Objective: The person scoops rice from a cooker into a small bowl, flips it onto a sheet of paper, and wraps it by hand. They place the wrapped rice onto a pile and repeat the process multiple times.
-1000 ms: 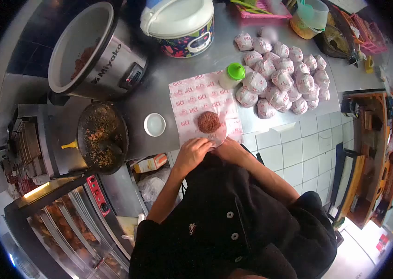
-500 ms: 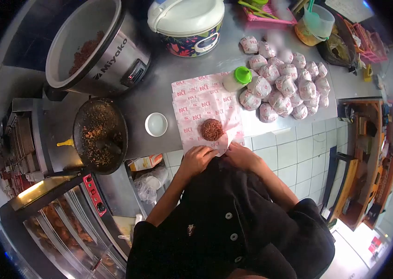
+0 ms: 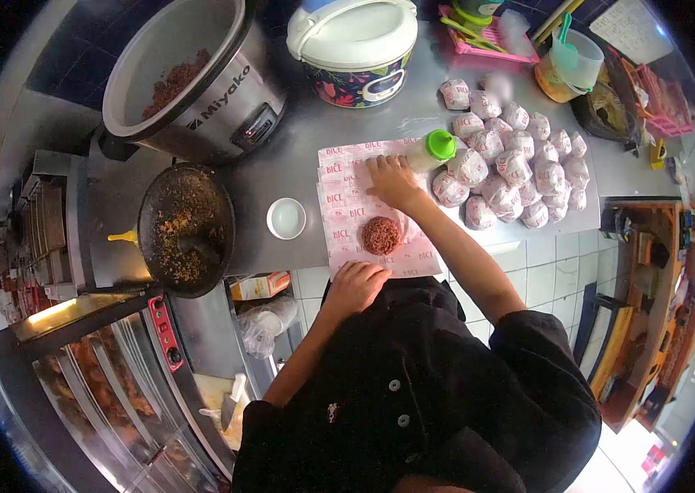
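Note:
A round clump of reddish-brown rice [image 3: 382,236] lies near the front of a stack of pink-printed wrapping paper [image 3: 347,193]. My left hand [image 3: 356,287] rests at the paper's front edge, just below the rice, fingers stretched out over the edge. Beyond the rice, my right hand [image 3: 394,182] lies on the sheet with its fingers apart, near a bottle with a green lid [image 3: 439,146]. Neither hand touches the rice. Several paper-wrapped bundles [image 3: 515,168] are heaped right of the bottle. To the left of the paper stands a small white bowl [image 3: 287,218].
A large Miyako cooker [image 3: 224,107] holding more reddish rice stands at the back left. In front of it is a dark pan [image 3: 187,230] of browned crumbs. A floral rice container [image 3: 356,78] and a pink tray [image 3: 491,51] sit at the back. A glass-fronted warmer [image 3: 101,378] is lower left.
My right hand has left the paper's front edge and reached forward onto the sheet's far part. The front edge, raised before, now lies flatter. My left hand stays near the edge.

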`<action>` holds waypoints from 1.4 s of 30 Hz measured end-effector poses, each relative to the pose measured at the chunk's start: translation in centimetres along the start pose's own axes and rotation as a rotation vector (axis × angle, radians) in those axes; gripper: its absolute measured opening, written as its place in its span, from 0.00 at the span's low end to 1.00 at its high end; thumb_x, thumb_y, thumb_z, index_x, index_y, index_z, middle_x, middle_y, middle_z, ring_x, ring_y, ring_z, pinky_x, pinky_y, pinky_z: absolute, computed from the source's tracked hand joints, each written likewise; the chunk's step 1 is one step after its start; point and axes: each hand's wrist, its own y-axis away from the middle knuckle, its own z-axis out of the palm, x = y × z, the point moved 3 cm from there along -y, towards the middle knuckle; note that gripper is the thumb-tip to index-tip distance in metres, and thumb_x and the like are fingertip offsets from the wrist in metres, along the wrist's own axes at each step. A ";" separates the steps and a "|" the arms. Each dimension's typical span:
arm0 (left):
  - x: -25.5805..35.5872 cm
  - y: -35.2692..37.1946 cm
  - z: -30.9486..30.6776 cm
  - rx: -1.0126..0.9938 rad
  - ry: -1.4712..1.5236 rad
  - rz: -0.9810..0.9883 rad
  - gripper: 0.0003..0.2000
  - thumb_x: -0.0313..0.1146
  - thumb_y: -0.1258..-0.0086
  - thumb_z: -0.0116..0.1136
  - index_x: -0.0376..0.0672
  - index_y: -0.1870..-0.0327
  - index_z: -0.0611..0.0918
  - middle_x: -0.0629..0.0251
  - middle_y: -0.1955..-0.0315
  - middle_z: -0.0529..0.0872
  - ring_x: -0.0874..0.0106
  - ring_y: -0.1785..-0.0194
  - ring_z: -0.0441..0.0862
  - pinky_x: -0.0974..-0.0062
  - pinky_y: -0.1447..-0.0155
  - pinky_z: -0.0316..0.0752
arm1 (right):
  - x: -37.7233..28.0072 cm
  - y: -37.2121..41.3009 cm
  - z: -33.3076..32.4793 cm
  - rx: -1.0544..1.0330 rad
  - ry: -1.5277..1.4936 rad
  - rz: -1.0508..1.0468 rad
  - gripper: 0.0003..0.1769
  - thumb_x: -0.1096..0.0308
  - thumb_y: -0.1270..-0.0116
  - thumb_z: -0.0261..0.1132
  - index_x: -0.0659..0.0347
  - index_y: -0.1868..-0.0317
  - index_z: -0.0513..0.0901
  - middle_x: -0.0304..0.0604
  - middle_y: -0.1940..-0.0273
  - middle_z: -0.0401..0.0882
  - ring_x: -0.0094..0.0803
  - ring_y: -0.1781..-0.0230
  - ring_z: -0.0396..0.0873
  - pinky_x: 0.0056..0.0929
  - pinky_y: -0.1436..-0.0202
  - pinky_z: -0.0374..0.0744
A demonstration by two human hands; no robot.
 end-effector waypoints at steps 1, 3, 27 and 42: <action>0.2 -0.1 -0.2 0.008 0.008 -0.010 0.13 0.31 0.34 0.66 0.46 0.49 0.86 0.68 0.54 0.86 0.66 0.52 0.85 0.65 0.43 0.76 | 0.2 -0.5 0.0 -0.059 -0.037 0.022 0.34 0.51 0.39 0.75 0.61 0.38 0.76 0.52 0.46 0.83 0.54 0.41 0.81 0.56 0.33 0.72; 0.7 -0.1 -0.5 0.008 0.021 -0.038 0.13 0.30 0.35 0.65 0.46 0.49 0.86 0.66 0.53 0.86 0.64 0.50 0.84 0.63 0.42 0.75 | 0.4 -0.6 0.5 -0.067 -0.067 -0.001 0.28 0.52 0.38 0.74 0.59 0.44 0.79 0.49 0.50 0.85 0.52 0.45 0.83 0.55 0.35 0.74; -1.4 -3.8 -1.4 0.007 -0.053 -0.010 0.08 0.30 0.31 0.66 0.44 0.53 0.90 0.57 0.50 0.90 0.57 0.38 0.85 0.53 0.28 0.74 | -2.9 15.4 -1.6 0.226 -0.268 -0.277 0.17 0.56 0.31 0.65 0.56 0.48 0.83 0.44 0.49 0.85 0.39 0.43 0.82 0.45 0.35 0.75; -8.3 -2.6 -1.1 0.099 0.661 -0.726 0.12 0.26 0.35 0.72 0.37 0.52 0.84 0.62 0.54 0.89 0.72 0.52 0.87 0.70 0.46 0.82 | 1.0 12.1 1.6 -0.024 -0.922 0.013 0.09 0.63 0.27 0.66 0.58 0.54 0.83 0.47 0.63 0.88 0.51 0.59 0.87 0.45 0.52 0.81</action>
